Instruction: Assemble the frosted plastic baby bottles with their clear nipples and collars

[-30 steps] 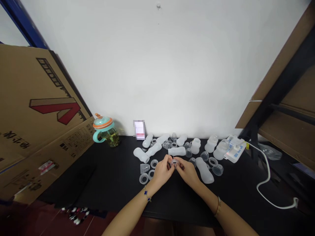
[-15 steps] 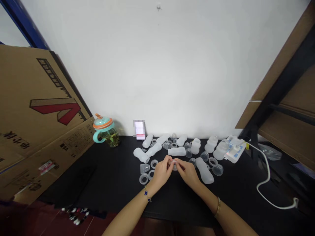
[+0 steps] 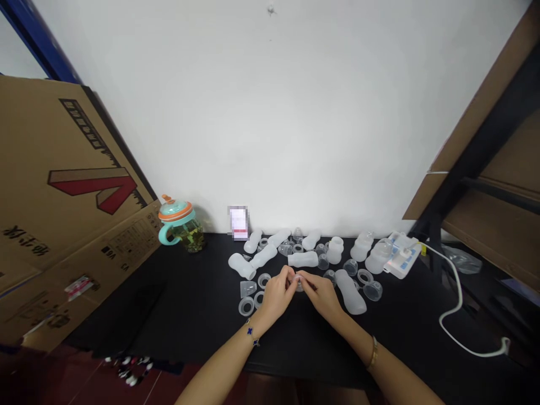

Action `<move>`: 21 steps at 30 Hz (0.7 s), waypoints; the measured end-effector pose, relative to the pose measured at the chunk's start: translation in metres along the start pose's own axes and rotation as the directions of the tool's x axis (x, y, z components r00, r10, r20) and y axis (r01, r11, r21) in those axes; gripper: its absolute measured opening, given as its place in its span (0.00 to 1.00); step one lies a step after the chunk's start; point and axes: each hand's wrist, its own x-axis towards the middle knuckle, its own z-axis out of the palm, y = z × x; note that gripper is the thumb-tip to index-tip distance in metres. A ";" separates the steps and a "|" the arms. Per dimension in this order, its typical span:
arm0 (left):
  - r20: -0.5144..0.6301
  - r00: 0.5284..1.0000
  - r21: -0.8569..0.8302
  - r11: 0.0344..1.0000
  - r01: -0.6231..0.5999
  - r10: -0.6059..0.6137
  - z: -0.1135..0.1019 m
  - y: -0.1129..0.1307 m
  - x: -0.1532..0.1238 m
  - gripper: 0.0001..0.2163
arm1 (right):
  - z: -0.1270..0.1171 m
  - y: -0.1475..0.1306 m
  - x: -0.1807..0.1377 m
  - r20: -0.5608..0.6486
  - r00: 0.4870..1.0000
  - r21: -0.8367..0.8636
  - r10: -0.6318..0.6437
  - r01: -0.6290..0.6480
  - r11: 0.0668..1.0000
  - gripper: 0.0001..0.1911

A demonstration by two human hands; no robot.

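"Clear plastic: who is holding?"

"Left hand [image 3: 275, 292] and right hand [image 3: 323, 292] are pinching one small round fitting [image 3: 299, 287] between nearly closed fingertips."

"Step?"

"Probably pressing its rim; next move is likely calling for even thumb pressure. Frosted bottle [image 3: 304, 259] is lying just beyond."

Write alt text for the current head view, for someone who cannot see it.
A person's left hand and right hand hold a small clear piece at a black table. White bottles, clear caps and rings are spread beyond and beside them; a lidded jug stands at left.
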 end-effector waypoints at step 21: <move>0.005 1.000 -0.021 1.000 -0.014 0.014 -0.002 0.008 -0.002 0.05 | -0.002 -0.002 0.000 -0.010 1.000 -0.024 0.000 -0.001 1.000 0.16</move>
